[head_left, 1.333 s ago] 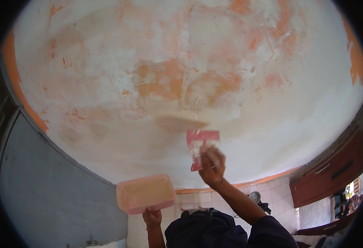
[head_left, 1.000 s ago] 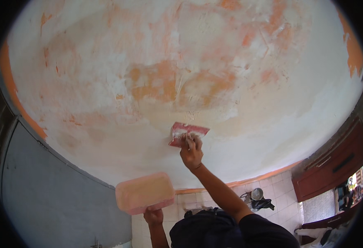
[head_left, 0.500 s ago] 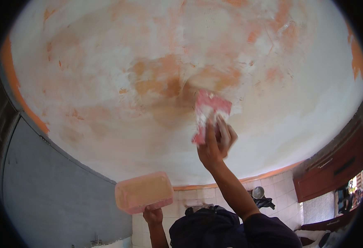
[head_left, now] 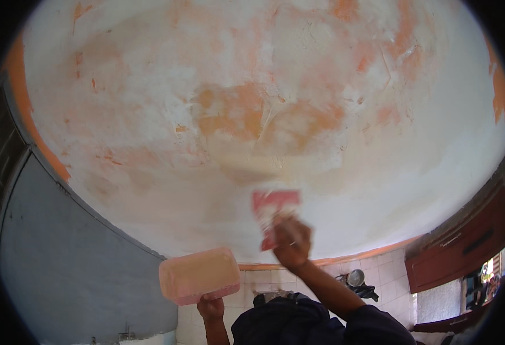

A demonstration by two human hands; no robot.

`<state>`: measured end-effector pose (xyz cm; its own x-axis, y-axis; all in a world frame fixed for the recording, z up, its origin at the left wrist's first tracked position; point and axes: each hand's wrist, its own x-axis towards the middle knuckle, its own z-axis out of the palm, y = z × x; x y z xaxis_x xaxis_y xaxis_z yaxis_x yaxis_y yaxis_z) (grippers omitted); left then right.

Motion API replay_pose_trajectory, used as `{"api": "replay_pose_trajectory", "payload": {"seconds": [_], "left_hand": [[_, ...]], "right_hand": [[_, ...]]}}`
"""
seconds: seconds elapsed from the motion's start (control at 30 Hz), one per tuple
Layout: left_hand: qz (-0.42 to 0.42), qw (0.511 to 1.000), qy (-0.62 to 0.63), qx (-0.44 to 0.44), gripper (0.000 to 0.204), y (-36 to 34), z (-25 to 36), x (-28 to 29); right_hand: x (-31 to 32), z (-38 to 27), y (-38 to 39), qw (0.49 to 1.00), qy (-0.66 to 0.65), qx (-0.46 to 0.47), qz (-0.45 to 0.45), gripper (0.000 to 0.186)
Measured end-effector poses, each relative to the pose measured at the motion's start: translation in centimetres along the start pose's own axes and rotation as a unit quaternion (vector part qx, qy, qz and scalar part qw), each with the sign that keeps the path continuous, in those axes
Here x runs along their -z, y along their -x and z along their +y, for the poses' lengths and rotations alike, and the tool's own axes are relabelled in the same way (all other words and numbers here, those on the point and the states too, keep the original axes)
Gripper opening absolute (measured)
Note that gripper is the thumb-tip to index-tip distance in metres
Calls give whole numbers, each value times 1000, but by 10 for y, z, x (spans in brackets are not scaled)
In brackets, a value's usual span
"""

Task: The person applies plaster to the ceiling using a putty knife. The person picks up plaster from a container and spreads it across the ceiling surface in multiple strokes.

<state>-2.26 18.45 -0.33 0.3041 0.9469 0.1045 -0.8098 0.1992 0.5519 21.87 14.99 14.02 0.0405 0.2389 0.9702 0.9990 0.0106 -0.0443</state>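
Dark navy shirt (head_left: 281, 323), short right sleeve (head_left: 376, 326) in same colour; left hand (head_left: 210, 307), right hand (head_left: 292, 240) bare.

No text, label, brand, number or sign can be read on anything in view.

Round container (head_left: 355, 278) on pale tiled floor (head_left: 391, 277)

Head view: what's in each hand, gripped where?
Left hand: pink rectangular tub, by its near long side. Right hand: flat red spreader smeared whitish, by its near part; exact finger placement blurred.
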Motion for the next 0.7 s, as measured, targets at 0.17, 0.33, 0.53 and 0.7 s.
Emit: {"api": "replay_pose_trajectory", "payload": {"seconds": [0.17,0.33,0.53,0.7], "left_hand": [[29,999,43,-6,59,0,-9,7],[0,1000,21,-16,58,-4,-11,-6],[-5,995,-90,-45,61,3,-15,25],[12,998,-42,-52,64,8,0,14]], "right_hand": [[17,34,-133,976,134,-32,171,31],[-70,46,-80,991,116,17,65,35],[-53,20,40,986,34,-14,-162,34],[-6,15,-45,997,42,47,34,23]]}}
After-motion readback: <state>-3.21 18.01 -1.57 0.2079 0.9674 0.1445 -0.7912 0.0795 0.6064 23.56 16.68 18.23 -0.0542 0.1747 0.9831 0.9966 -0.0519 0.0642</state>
